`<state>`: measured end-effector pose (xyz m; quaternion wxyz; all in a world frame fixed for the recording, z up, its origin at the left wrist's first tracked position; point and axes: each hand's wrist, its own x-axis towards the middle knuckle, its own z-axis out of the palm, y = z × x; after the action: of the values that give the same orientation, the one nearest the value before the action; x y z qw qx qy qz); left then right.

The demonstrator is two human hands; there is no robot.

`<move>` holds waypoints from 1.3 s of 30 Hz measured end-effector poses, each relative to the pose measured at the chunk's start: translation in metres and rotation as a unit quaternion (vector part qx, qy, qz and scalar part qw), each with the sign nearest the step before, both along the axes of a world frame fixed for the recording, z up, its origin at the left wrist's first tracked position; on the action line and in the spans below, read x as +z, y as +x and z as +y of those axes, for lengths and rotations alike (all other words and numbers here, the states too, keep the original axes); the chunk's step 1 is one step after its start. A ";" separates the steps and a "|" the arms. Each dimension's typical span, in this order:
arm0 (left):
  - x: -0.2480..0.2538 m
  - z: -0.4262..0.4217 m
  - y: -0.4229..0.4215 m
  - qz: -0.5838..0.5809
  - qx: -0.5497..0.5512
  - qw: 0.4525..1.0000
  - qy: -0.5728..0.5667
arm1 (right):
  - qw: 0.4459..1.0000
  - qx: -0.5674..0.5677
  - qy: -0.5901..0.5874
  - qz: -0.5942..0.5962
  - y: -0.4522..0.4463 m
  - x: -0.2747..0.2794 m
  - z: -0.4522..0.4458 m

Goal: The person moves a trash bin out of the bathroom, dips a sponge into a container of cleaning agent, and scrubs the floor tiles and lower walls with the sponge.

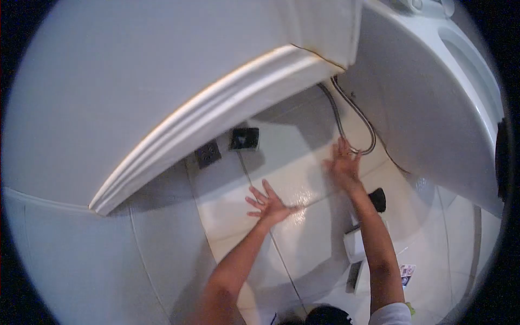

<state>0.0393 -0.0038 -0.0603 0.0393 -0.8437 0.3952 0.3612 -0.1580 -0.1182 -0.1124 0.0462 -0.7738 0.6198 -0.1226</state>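
My left hand (268, 205) is over the pale tiled floor (295, 254) with its fingers spread and nothing in them. Farther forward and to the right, my right hand (345, 168) reaches to the bottom of a looped metal flexible hose (370, 122). Its fingers look apart and overlap the hose; I cannot tell whether they touch it. The hose hangs from behind a white panel with a moulded, brown-stained edge (216, 116). Ahead of my left hand are a square floor drain (208, 154) and a black square piece with a light rim (245, 139).
A white toilet (433, 103) stands on the right. Beside my right forearm lie a black object (377, 200), a white box-like item (355, 245) and a small printed packet (407, 274). The panel overhangs the floor at the upper left.
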 end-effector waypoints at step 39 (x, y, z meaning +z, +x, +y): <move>-0.025 -0.326 0.302 -0.510 -0.420 0.668 -0.342 | 0.978 -0.204 -0.034 -0.027 0.028 0.019 -0.032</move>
<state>0.3409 -0.3302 -0.0853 0.0916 -0.5952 0.7219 -0.3410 -0.1299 -0.1504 -0.0935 0.0107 -0.6286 0.7586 -0.1710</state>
